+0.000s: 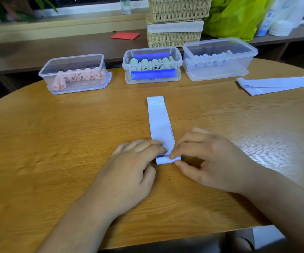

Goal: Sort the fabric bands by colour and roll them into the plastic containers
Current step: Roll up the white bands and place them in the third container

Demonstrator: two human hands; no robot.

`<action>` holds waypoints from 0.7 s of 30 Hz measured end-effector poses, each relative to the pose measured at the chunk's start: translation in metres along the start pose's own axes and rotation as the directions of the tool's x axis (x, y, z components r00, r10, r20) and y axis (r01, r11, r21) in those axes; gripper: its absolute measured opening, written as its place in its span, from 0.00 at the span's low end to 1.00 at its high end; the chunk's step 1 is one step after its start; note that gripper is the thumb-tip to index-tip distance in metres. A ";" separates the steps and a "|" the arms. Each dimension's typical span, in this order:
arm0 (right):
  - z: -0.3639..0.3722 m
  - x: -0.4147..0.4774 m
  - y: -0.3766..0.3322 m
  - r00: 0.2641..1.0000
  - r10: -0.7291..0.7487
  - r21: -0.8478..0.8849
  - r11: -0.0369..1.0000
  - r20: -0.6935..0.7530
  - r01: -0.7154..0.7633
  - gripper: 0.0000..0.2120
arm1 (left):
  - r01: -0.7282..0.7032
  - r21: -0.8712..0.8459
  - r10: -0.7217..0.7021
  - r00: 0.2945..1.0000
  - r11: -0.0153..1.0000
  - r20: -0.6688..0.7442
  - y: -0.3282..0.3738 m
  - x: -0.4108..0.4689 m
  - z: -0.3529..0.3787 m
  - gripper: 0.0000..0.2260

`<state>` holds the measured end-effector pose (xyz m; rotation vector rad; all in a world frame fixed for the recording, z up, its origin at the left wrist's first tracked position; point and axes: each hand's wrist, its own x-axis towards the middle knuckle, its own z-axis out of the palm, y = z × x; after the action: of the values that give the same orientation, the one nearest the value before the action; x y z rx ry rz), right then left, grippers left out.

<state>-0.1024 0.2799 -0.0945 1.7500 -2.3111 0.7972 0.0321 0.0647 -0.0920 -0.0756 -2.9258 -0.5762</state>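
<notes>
A pale lavender fabric band (159,121) marked "20 LB" lies flat on the wooden table (56,143), running away from me. Its near end is folded over into a small first turn. My left hand (129,172) pinches that turn from the left and my right hand (205,161) pinches it from the right. At the back stand three clear plastic containers: the left container (74,60) holds pink rolls, the middle container (152,52) with blue clips holds green rolls, the right container (218,44) holds lavender rolls.
More flat lavender bands (275,84) lie at the table's right edge. Behind the containers a shelf carries stacked wicker baskets (176,21), a red card (125,35), a yellow-green bag (236,17) and white cups (280,28).
</notes>
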 end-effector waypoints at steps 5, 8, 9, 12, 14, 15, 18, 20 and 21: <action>0.001 0.002 0.000 1.000 0.014 0.000 1.000 -0.003 -0.014 0.09 | 0.011 -0.005 -0.011 1.000 1.000 -0.005 -0.001 -0.001 0.001 0.23; 0.001 0.002 0.000 1.000 0.009 0.001 1.000 -0.013 -0.009 0.09 | -0.002 0.011 0.002 1.000 1.000 0.008 -0.003 -0.001 0.002 0.24; 0.001 0.002 0.000 1.000 0.006 -0.001 1.000 -0.012 -0.006 0.09 | -0.005 0.013 0.005 1.000 1.000 0.008 -0.003 -0.001 0.002 0.25; 0.001 0.003 0.001 1.000 0.010 -0.007 1.000 -0.015 -0.010 0.09 | -0.012 0.007 0.012 1.000 1.000 -0.004 -0.002 -0.001 0.002 0.25; 0.002 0.003 0.002 1.000 0.029 -0.003 1.000 -0.013 -0.029 0.09 | -0.014 -0.023 0.013 0.999 1.000 -0.038 -0.002 -0.002 0.001 0.24; 0.002 0.003 0.003 0.999 0.041 -0.002 0.999 -0.012 -0.041 0.09 | -0.013 -0.055 0.009 0.998 0.998 -0.070 -0.001 -0.003 0.000 0.24; 0.004 0.004 0.005 0.996 0.086 -0.011 0.996 -0.008 -0.086 0.10 | -0.040 -0.116 0.020 0.986 0.992 -0.165 0.001 -0.004 -0.003 0.21; 0.004 0.005 0.004 0.995 0.103 -0.028 0.994 0.003 -0.102 0.11 | -0.059 -0.073 0.047 0.987 0.996 -0.154 0.003 -0.004 -0.004 0.18; 0.005 0.005 0.003 0.994 0.108 -0.044 0.993 0.010 -0.108 0.12 | -0.059 -0.042 0.053 0.990 0.997 -0.132 0.003 -0.004 -0.004 0.18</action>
<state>-0.1063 0.2738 -0.0976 1.6289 -2.4295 0.7491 0.0368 0.0661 -0.0875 -0.1202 -2.7744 -0.6157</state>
